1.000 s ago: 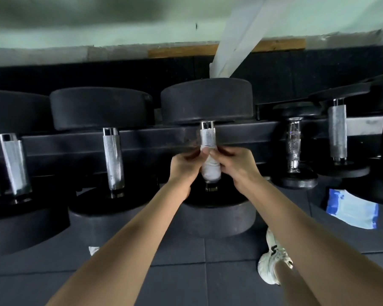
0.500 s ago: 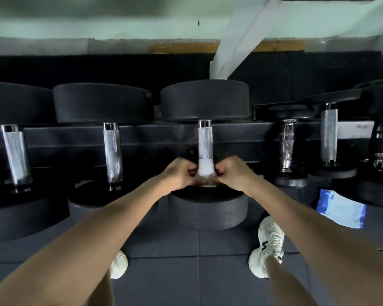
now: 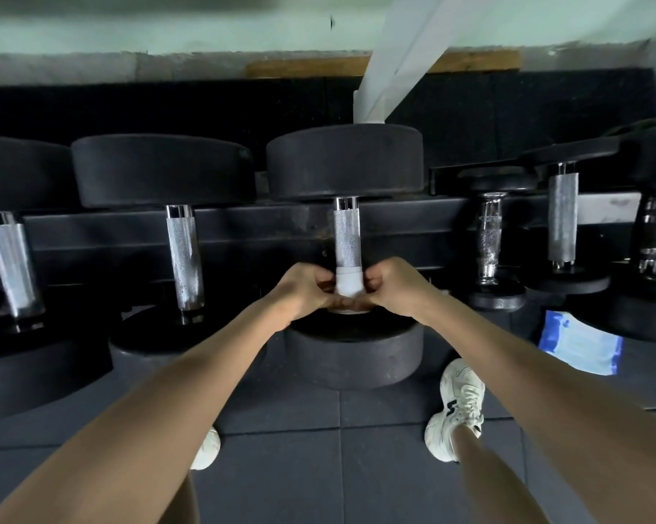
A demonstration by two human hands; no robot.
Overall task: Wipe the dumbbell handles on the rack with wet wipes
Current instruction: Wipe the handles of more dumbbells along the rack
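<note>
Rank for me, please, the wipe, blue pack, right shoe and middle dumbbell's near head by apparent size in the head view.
1. Near head
2. Blue pack and right shoe: they look alike, and the shoe is nearer the camera, so I won't rank them.
3. Wipe

Arms outstretched; left hand (image 3: pixel 303 287) and right hand (image 3: pixel 392 285) close together, fingers round the wipe (image 3: pixel 349 282)

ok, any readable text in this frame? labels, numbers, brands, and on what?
None legible.
blue-and-white packet: print too blurred to read.
right sneaker: black side mark, no letters readable.
dumbbell heads: no weight numbers show.
wet wipe on the middle handle: plain white.
</note>
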